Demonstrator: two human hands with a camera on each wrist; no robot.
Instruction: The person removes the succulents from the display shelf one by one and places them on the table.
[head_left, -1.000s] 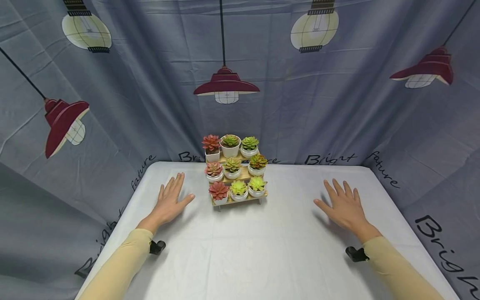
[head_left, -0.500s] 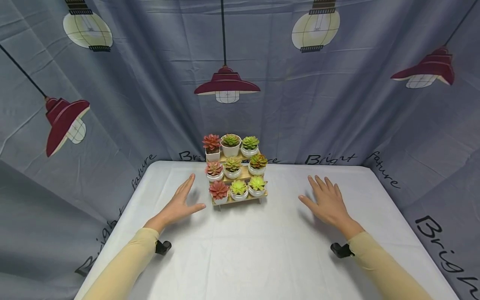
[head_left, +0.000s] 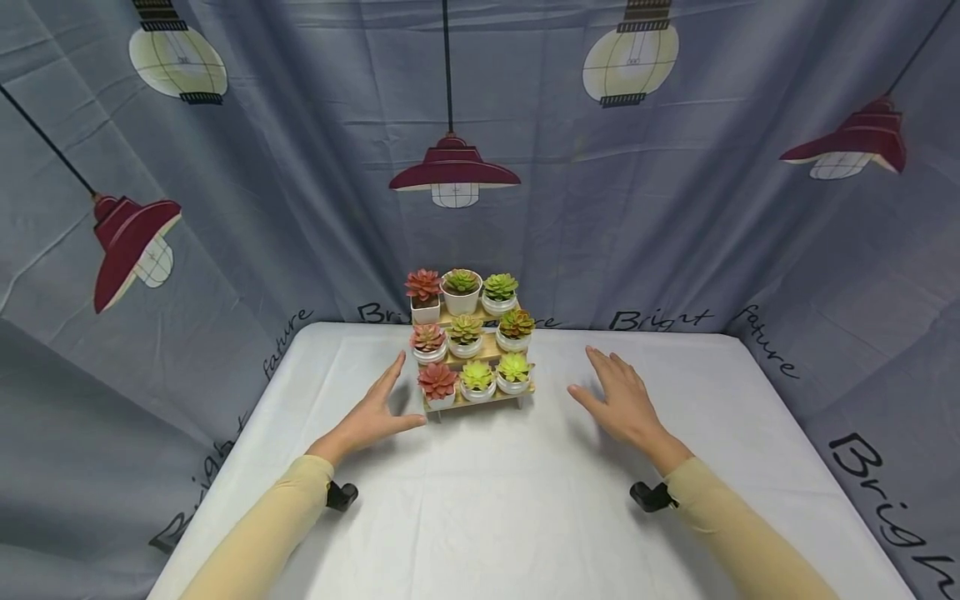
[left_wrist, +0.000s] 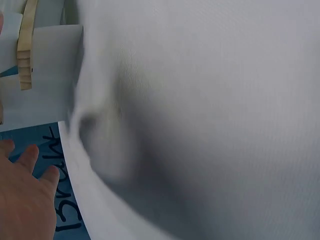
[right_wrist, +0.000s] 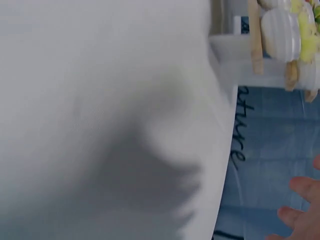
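Note:
A three-tier plant stand (head_left: 489, 343) with wooden boards stands at the back of the table, bearing small succulents in white pots. The front row has a red succulent (head_left: 437, 380) and two yellow-green ones; the tiers behind hold red and green ones. My left hand (head_left: 367, 418), fingers straight and thumb spread, is just left of the stand, holding nothing. My right hand (head_left: 624, 408) hovers to the stand's right, farther off, its fingers extended. In the left wrist view the stand's wooden board (left_wrist: 26, 50) shows near the hand; the right wrist view shows a white pot (right_wrist: 281, 35) on it.
A white cloth (head_left: 510, 517) covers the table. Behind and around it hangs a blue-grey curtain (head_left: 562, 233) printed with lamps and lettering. Black wrist-worn devices, one the left device (head_left: 342, 497), sit below both wrists.
Both hands have moved inward toward the plant stand, the left to the right and the right to the left. The left hand has turned more edge-on. The stand and plants have not moved.

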